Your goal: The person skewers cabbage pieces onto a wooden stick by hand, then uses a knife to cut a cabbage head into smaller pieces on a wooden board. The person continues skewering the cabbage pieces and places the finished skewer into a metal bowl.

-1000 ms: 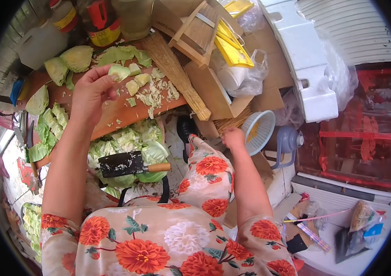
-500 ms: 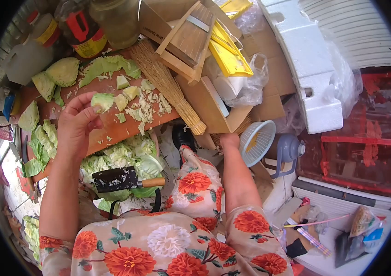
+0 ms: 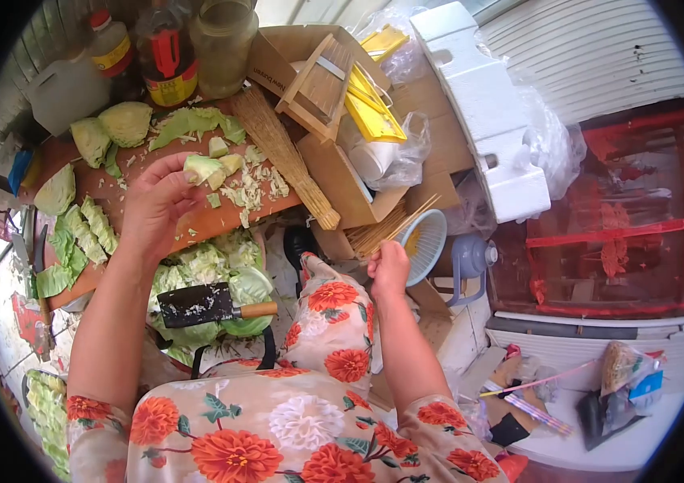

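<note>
My left hand is closed in a pinch on a pale green cabbage piece, held over the reddish-brown board. Other small cabbage chunks and shreds lie just beyond it. My right hand is closed on thin wooden sticks, which stick out up and to the right. More such sticks lie beside that hand, next to a light blue plastic basket. A cleaver with a wooden handle rests on cut cabbage below the board.
Cabbage wedges, bottles and a glass jar stand at the back left. A straw whisk lies across the board's right edge. Beyond it are a cardboard box, yellow slicers, white foam and a blue jug.
My right hand has come back toward me from beside the basket, with thin sticks now showing in it. My left hand still holds the cabbage piece and has shifted slightly right in view.
</note>
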The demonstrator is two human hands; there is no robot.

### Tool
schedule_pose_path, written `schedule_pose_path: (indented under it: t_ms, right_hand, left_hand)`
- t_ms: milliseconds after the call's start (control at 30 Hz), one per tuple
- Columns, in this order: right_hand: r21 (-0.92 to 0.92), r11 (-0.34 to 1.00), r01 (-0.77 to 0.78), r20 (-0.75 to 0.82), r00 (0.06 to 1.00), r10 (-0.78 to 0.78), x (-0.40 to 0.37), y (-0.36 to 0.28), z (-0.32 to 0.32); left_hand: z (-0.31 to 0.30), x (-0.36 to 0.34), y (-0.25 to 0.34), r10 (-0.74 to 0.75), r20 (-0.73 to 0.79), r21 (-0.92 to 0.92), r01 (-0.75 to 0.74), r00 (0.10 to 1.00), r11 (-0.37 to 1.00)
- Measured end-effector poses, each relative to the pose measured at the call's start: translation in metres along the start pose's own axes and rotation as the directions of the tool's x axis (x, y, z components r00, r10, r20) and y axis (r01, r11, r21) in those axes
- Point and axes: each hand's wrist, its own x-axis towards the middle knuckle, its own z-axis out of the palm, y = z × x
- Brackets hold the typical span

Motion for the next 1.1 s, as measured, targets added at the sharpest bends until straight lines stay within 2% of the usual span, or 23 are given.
schedule_pose_path:
  t_ms: [67,100,133,167,200,267,300,367,400,433,467,500,567,600,667,767,867,933,1000,1033,1100]
  right_hand:
    - [-0.019,0.996,0.087,0.04,0.995,-0.086,-0.034,-0.029,0.005]
    - [-0.063,0.977,0.203,0.158,0.969,-0.191,-0.05,-0.041,0.01]
    - [-0.091,0.945,0.314,0.28,0.919,-0.278,-0.066,-0.052,0.017]
    - [-0.096,0.936,0.338,0.4,0.874,-0.275,-0.081,-0.063,0.027]
    - [-0.078,0.925,0.371,0.543,0.794,-0.273,-0.092,-0.068,0.037]
    - [-0.104,0.937,0.334,0.765,0.629,-0.139,-0.114,-0.076,0.066]
    - [-0.178,0.935,0.308,0.85,0.527,-0.012,-0.119,-0.075,0.079]
    - [-0.272,0.909,0.315,0.91,0.391,0.136,-0.134,-0.073,0.109]
    - [-0.304,0.887,0.347,0.927,0.324,0.191,-0.135,-0.066,0.121]
    - [-0.297,0.89,0.344,0.934,0.299,0.196,-0.136,-0.06,0.131]
    - [-0.308,0.9,0.309,0.94,0.245,0.237,-0.136,-0.057,0.139]
    - [-0.325,0.906,0.272,0.94,0.2,0.277,-0.135,-0.055,0.145]
    - [-0.338,0.911,0.237,0.932,0.219,0.289,-0.133,-0.053,0.157]
    - [-0.347,0.915,0.207,0.925,0.24,0.296,-0.131,-0.052,0.163]
    - [-0.334,0.936,0.11,0.919,0.258,0.298,-0.133,-0.049,0.175]
    - [-0.371,0.926,0.072,0.882,0.338,0.327,-0.136,-0.055,0.19]
    - [-0.279,0.96,0.026,0.897,0.364,0.25,-0.126,-0.049,0.196]
    - [-0.265,0.964,0.025,0.847,0.484,0.22,-0.118,-0.041,0.193]
    - [-0.18,0.983,-0.045,0.794,0.584,0.172,-0.119,-0.046,0.188]
    - [-0.151,0.987,-0.052,0.799,0.582,0.153,-0.12,-0.053,0.186]
    - [-0.103,0.994,-0.037,0.826,0.553,0.106,-0.119,-0.062,0.182]
  left_hand:
    - [0.006,-0.006,0.0,0.024,0.059,-0.095,-0.018,0.998,0.995]
    - [0.008,-0.009,0.0,0.037,0.059,-0.105,-0.031,0.998,0.994]
    - [0.01,-0.012,-0.001,0.071,0.17,-0.142,-0.046,0.983,0.989]
    - [0.011,-0.017,0.0,0.107,0.273,-0.174,-0.06,0.956,0.983]
    - [0.015,-0.024,0.002,0.095,0.293,-0.197,-0.038,0.951,0.98]
    - [0.017,-0.03,-0.004,0.182,0.368,-0.296,-0.071,0.912,0.953]
    - [0.015,-0.033,-0.007,0.191,0.351,-0.299,-0.083,0.917,0.951]
    - [0.01,-0.042,0.002,0.177,0.367,-0.337,-0.047,0.913,0.94]
    - [0.006,-0.041,0.001,0.211,0.316,-0.37,-0.085,0.925,0.925]
    - [-0.001,-0.037,0.0,0.224,0.24,-0.328,-0.139,0.944,0.934]
    - [-0.006,-0.034,0.0,0.236,0.17,-0.284,-0.182,0.957,0.941]
    - [-0.011,-0.035,0.003,0.231,0.163,-0.28,-0.179,0.959,0.943]
    - [-0.01,-0.038,0.007,0.199,-0.002,-0.238,-0.194,0.98,0.952]
    - [-0.009,-0.037,0.007,0.178,0.02,-0.242,-0.167,0.984,0.956]
    - [-0.008,-0.036,0.003,0.222,-0.045,-0.132,-0.226,0.974,0.965]
    - [0.001,-0.039,0.001,0.171,-0.086,0.0,-0.172,0.982,0.985]
    - [0.001,-0.035,0.003,0.14,-0.112,0.01,-0.14,0.984,0.99]
    - [-0.006,-0.029,0.004,0.162,-0.137,0.003,-0.163,0.977,0.987]
    - [-0.014,-0.024,0.009,0.185,-0.231,-0.035,-0.199,0.955,0.979]
    - [-0.024,-0.017,0.009,0.196,-0.262,0.002,-0.203,0.945,0.979]
    - [-0.033,-0.012,0.015,0.124,-0.346,-0.068,-0.156,0.93,0.985]
